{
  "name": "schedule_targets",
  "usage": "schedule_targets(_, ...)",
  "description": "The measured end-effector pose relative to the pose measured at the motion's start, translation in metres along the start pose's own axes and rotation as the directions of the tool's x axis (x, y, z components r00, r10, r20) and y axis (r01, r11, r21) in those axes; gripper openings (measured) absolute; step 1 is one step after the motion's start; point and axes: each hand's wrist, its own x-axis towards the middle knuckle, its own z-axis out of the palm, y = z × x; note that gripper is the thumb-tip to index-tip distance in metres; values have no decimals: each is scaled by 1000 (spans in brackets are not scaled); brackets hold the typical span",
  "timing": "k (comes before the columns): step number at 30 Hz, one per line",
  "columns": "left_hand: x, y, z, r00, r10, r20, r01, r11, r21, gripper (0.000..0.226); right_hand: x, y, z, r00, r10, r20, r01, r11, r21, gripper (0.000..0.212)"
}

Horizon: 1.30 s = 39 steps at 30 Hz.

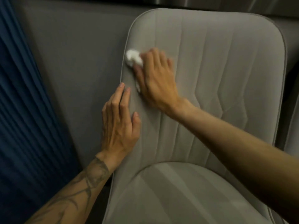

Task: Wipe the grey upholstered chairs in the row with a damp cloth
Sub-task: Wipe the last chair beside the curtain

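Closest: seat cushion, smooth grey plush, rounded. Long axis of backrest runs away up-frame; stitched vertical channels, piped edge. Crumpled white cloth at its upper left edge, gripped under right hand. Flat left hand, fingers straight, rests just below.

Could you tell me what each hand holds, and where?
Right hand grips the white cloth by its middle; left hand rests flat on the chair, holding nothing.

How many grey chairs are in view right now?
2. One grey chair fills the centre, where the right hand presses the white cloth to its backrest; a sliver of a second chair shows at the right edge. More may lie out of frame.
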Motion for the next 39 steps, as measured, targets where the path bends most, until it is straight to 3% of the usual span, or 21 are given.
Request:
schedule_targets(2,0,2,1,1000,-11,1,11,1000,0,61,-9,10,-6,984,-167,68,168,986,-20,38)
schedule_targets(4,-1,2,2,1000,-6,-3,7,1000,5,60,20,33,-6,979,-198,43,201,976,-79,39)
schedule_targets(8,-2,2,1,1000,-24,6,24,1000,-12,61,43,26,5,978,134,-162,-150,985,-88,36)
schedule_targets(9,-3,2,0,999,-41,8,41,999,-24,62,30,14,8,976,147,-158,-155,987,-41,35)
schedule_targets(13,-2,4,-4,987,-159,26,160,986,-41,72,-29,1,-1,981,-179,75,178,984,13,34)
schedule_targets(15,-1,6,-6,980,-194,45,196,980,-32,73,-14,15,-5,966,-247,76,250,968,-21,36)
schedule_targets(19,-2,11,-8,967,-227,114,234,971,-48,74,31,22,3,994,83,-76,-89,993,-81,37)
schedule_targets(21,-8,13,-11,958,-242,152,253,966,-54,73,14,2,10,983,157,-99,-161,987,-27,34)
schedule_targets(25,-46,15,-24,925,-278,259,290,957,-11,73,-69,-33,8,993,-59,105,44,990,134,30)
schedule_targets(27,-69,19,-34,905,-290,311,292,955,39,75,-80,-28,0,963,-187,192,168,980,110,35)
schedule_targets(29,-83,23,-41,894,-288,344,283,957,66,77,-58,-18,-4,953,-238,190,230,971,64,39)
schedule_targets(34,-83,26,-49,841,-335,425,382,924,-28,73,-16,-28,10,994,104,-15,-103,993,61,32)
schedule_targets(39,-88,22,-62,760,-366,537,461,886,-49,72,-121,-65,13,985,-75,154,38,973,229,29)
